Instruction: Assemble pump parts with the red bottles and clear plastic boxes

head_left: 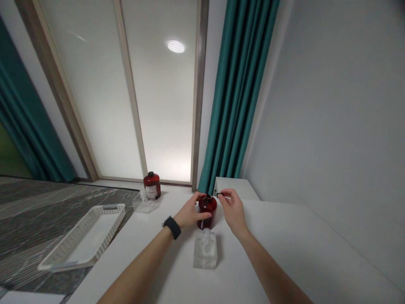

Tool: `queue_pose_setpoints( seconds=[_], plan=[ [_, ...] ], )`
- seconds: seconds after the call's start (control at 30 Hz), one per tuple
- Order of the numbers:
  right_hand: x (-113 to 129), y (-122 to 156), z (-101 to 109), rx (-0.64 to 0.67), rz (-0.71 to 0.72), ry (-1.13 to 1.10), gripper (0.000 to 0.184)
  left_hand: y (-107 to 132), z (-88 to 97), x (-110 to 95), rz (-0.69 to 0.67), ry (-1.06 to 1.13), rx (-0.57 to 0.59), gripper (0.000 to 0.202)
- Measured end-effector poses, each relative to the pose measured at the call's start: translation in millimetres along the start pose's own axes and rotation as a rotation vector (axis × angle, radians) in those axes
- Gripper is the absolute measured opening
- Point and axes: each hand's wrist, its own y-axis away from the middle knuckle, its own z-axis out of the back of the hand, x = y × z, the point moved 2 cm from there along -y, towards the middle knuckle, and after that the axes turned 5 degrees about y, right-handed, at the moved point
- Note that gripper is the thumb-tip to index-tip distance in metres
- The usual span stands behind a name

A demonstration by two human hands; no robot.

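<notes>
My left hand (190, 212) is wrapped round a dark red bottle (207, 210) that stands upright on the white table (284, 253); the bottle's top is uncovered. My right hand (232, 207) hovers just right of the bottle and pinches a small black cap (220, 194) between thumb and fingers. A clear square bottle (205, 250) with a rounded stopper stands directly in front of the red one, nearer to me. A black watch sits on my left wrist.
A second dark red bottle (152, 185) with a black cap and another clear bottle (146, 202) stand at the table's far left. A white perforated tray (85, 236) lies on the left. A white box (236, 188), teal curtains and a grey wall lie behind.
</notes>
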Motion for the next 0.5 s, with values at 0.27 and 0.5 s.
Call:
queue_pose_setpoints(
  seconds=[0.27,0.5],
  plan=[
    [0,-6,-18,0.057,0.035,-0.005,0.009,-2,0.7,-4,0.016,0.015,0.012,0.06],
    [1,-4,-16,0.128,0.112,0.073,0.002,-7,13.4,-8,-0.011,-0.005,0.103,0.074]
  ],
)
